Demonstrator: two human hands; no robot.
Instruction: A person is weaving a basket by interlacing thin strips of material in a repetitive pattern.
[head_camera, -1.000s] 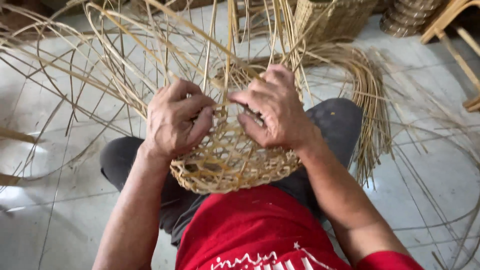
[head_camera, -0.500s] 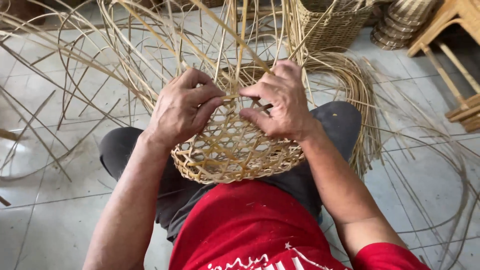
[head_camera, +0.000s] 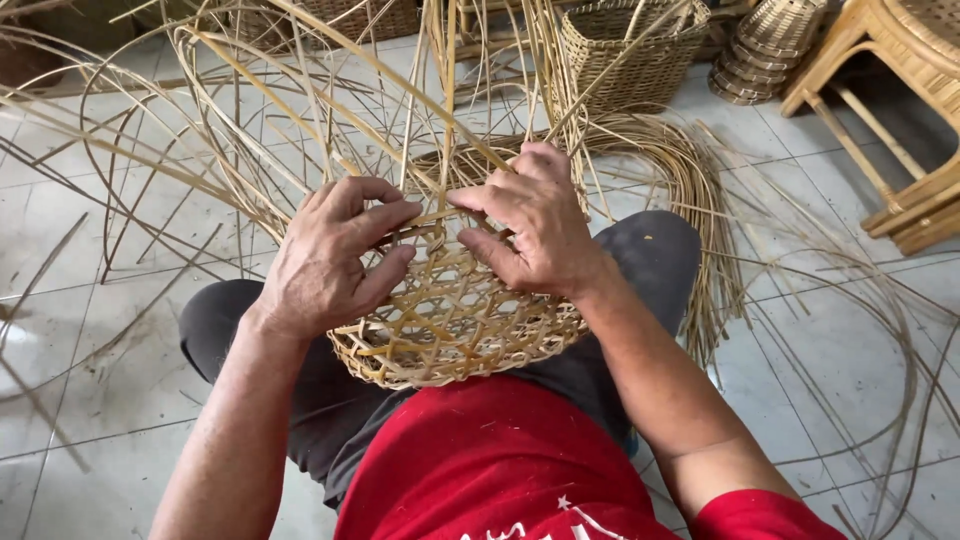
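Note:
A half-woven cane basket (head_camera: 455, 335) with an open lattice base rests on my lap, its long loose strands (head_camera: 300, 130) fanning up and away from me. My left hand (head_camera: 335, 255) presses on the left side of the weave, thumb and forefinger pinching a flat strand. My right hand (head_camera: 530, 225) lies over the right side, fingertips meeting the same strand near the middle. Both hands touch the basket's upper rim.
A finished woven basket (head_camera: 630, 50) and a stack of small baskets (head_camera: 765, 50) stand at the back right. A wooden stool (head_camera: 890, 120) is at the far right. A bundle of cane strips (head_camera: 700, 220) curves beside my right knee on the tiled floor (head_camera: 120, 380).
The view has tilted so the basket sits lower in the frame. My fingers have shifted a little along the weave, still gripping the strand.

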